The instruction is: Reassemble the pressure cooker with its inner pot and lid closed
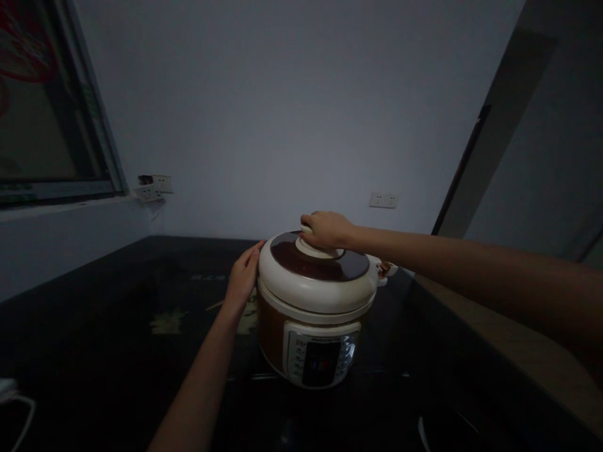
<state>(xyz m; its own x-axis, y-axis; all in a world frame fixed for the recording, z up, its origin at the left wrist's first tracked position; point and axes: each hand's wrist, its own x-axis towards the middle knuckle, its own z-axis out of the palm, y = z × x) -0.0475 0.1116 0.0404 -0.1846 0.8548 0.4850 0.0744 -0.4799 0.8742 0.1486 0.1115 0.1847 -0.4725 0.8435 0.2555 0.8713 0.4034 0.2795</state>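
Note:
A cream and brown electric pressure cooker point(311, 326) stands on a dark glossy countertop point(108, 351), its control panel facing me. My right hand point(326, 230) is closed round the knob handle on top of the cooker's lid point(318, 270). My left hand point(244, 275) lies flat against the left side of the lid rim, fingers stretched out, holding nothing.
A window point(47, 107) is at the upper left, with wall sockets point(155, 186) beside it and another socket point(383, 200) behind the cooker. A white cable point(19, 408) lies at the counter's left front. A wooden surface point(513, 345) runs along the right.

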